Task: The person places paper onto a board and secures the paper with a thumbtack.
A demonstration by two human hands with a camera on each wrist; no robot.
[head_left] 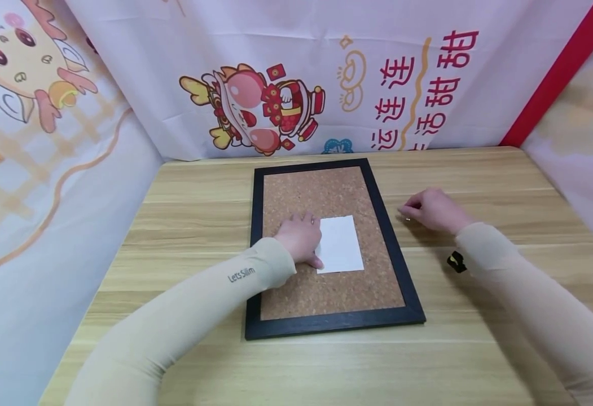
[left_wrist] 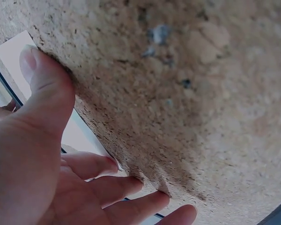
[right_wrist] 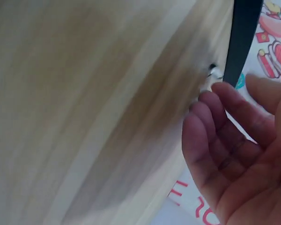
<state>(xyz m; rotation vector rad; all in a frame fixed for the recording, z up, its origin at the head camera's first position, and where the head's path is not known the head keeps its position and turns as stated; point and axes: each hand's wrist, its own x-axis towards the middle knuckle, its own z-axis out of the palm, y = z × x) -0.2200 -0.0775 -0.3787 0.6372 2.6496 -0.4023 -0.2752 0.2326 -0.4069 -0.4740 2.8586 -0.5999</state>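
A white paper card [head_left: 341, 245] lies on a black-framed corkboard [head_left: 334, 296]. My left hand [head_left: 300, 237] rests on the card's left edge, fingers spread. In the left wrist view, its thumb [left_wrist: 51, 84] lies over one end of the card and the fingertips touch the edge and the cork. To the right of the board, my right hand [head_left: 435, 210] hovers low over the table with bent fingers. Thumb and forefinger stand apart in the right wrist view. Close to the fingertips is a tiny shiny piece [right_wrist: 215, 71], perhaps a clear push pin; its kind is too blurred to tell.
A small black item with a yellow mark [head_left: 457, 261] lies beside the right forearm. The wooden table [head_left: 189, 225] carries the board. A printed white cloth [head_left: 174, 45] hangs behind and along the sides.
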